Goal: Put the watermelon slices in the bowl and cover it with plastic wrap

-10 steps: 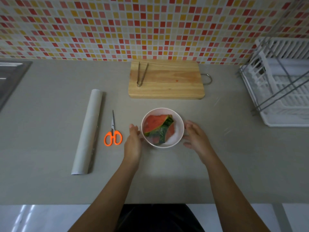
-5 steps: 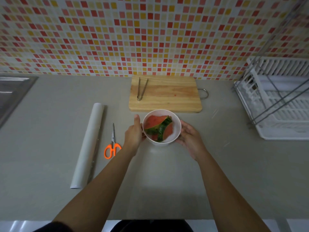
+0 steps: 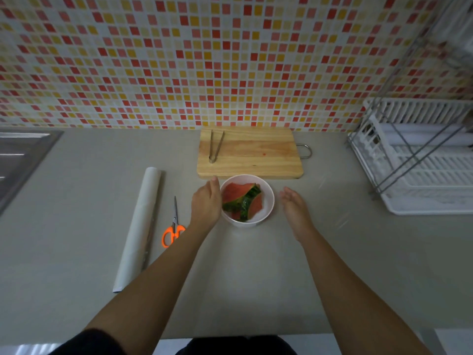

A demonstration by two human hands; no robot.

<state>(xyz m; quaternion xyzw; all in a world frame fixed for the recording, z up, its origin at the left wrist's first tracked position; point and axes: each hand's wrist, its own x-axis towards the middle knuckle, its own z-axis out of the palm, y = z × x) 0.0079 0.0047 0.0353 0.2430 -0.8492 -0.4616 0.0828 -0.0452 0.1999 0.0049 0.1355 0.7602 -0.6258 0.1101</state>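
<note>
A white bowl (image 3: 267,198) stands on the grey counter just in front of the cutting board. It holds watermelon slices (image 3: 240,199), red flesh with dark green rind. A faint sheen lies over the bowl's mouth; I cannot tell if it is plastic wrap. My left hand (image 3: 206,201) rests flat against the bowl's left side, fingers together. My right hand (image 3: 294,204) hovers a short way right of the bowl, fingers apart, not touching it. The roll of plastic wrap (image 3: 139,229) lies lengthwise on the counter to the left.
Orange-handled scissors (image 3: 174,226) lie between the roll and my left arm. A wooden cutting board (image 3: 256,155) with metal tongs (image 3: 215,146) sits at the back by the tiled wall. A white dish rack (image 3: 419,160) stands at right, a steel sink (image 3: 18,160) at far left.
The bowl has been pushed away from me toward the cutting board. My right hand has come off the bowl and moved aside; the left still touches it.
</note>
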